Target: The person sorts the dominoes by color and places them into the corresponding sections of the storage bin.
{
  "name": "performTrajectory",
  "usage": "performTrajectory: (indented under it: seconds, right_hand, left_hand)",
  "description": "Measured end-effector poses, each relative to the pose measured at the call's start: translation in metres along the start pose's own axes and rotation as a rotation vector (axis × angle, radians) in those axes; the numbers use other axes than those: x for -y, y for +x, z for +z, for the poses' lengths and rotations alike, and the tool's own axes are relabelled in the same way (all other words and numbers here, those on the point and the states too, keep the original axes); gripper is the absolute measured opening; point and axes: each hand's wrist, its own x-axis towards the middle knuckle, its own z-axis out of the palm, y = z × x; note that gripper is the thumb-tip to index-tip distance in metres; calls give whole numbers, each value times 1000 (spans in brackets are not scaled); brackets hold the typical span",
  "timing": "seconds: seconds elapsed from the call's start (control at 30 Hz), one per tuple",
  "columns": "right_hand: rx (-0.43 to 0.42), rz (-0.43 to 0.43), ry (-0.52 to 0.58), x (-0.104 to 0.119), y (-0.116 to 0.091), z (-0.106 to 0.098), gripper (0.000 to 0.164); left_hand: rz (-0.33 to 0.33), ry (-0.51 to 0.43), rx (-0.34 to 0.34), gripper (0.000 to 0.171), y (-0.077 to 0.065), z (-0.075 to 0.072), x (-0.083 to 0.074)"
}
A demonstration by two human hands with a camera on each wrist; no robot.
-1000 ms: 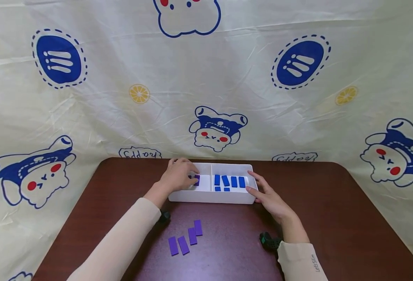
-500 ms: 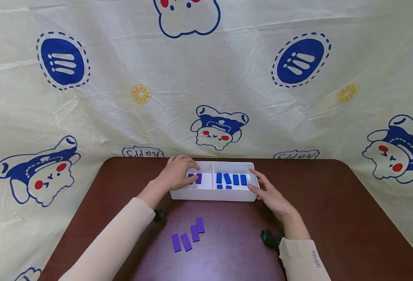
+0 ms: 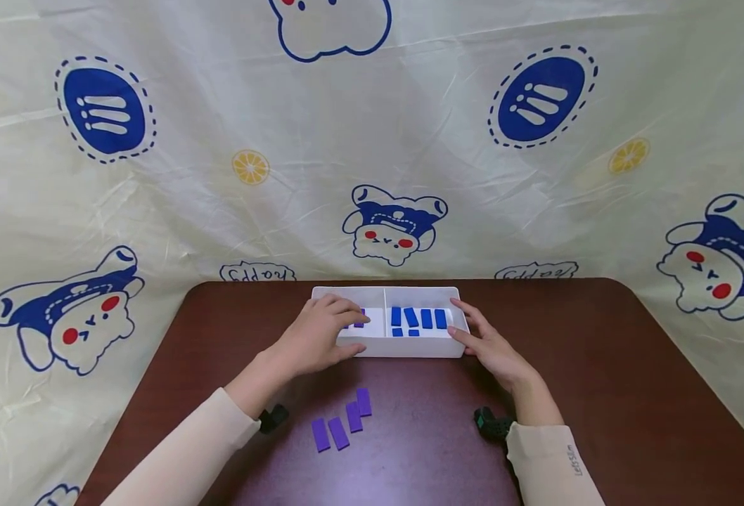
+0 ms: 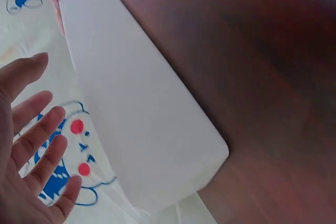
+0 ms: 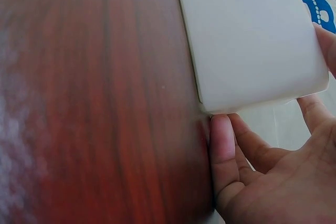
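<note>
A white two-compartment tray (image 3: 410,348) stands near the far side of the table. Over its left compartment is my left hand (image 3: 313,337), fingers spread and thumb by the front wall, partly hiding purple tiles (image 3: 360,318) inside. The left wrist view shows that hand's fingers (image 4: 39,142) apart, with nothing between them. My right hand (image 3: 498,358) holds the tray's right end, thumb at the front corner. Seen from the right wrist, its fingertips (image 5: 223,137) press low on the end wall. Blue tiles (image 3: 427,319), several long and two short, lie in the right compartment.
Several purple tiles (image 3: 354,417) lie on the brown table (image 3: 422,450) in front of the tray. A pale printed cloth (image 3: 441,161) hangs behind the table's far edge. Each wrist carries a small dark camera, such as the right one (image 3: 491,425).
My left hand has drawn back toward me from the purple tiles in the left compartment, its thumb and fingers spreading apart. The right hand keeps its place at the tray's right end.
</note>
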Motion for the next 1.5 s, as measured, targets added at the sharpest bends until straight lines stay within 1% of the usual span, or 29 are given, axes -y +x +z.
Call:
performTrajectory:
  seconds: [0.1, 0.2, 0.27, 0.33, 0.43, 0.5, 0.6, 0.73, 0.87, 1.07, 1.23, 1.37, 1.5]
  right_hand:
    - [1, -2, 2, 1, 1, 0, 74]
    - [4, -3, -2, 2, 1, 0, 74]
    - [7, 0, -3, 2, 1, 0, 74]
    - [8, 1, -4, 2, 1, 0, 75]
    - [7, 3, -4, 1, 0, 0, 74]
    - [6, 6, -6, 0, 0, 1, 75]
    - [4, 13, -16, 2, 0, -1, 75]
    - [6, 27, -13, 2, 0, 0, 76]
    - [5, 26, -9, 1, 0, 0, 75]
    - [2, 15, -13, 1, 0, 1, 74]
    - [3, 9, -6, 0, 0, 2, 74]
    - [0, 4, -13, 0, 1, 2, 74]
    - [-1, 5, -21, 0, 1, 2, 74]
  left_hand:
    - [36, -13, -15, 43, -8, -1, -8]
    - [58, -39, -3, 40, -18, 1, -15]
    - [73, -53, 11, 38, -24, 4, -19]
    - [81, -69, 39, 38, -30, 9, -23]
    - [90, -60, 85, 39, -37, 19, -27]
    - [76, -47, 126, 41, -41, 26, -30]
    - [39, 0, 168, 42, -43, 34, -34]
    - [3, 48, 208, 43, -45, 43, -39]
    - [-19, 65, 236, 45, -46, 47, -42]
    - [-41, 65, 233, 42, -45, 51, -42]
    - [-26, 71, 214, 39, -44, 53, -42]
    - [-12, 76, 194, 38, -44, 51, -42]
    - [10, 77, 172, 40, -42, 45, -43]
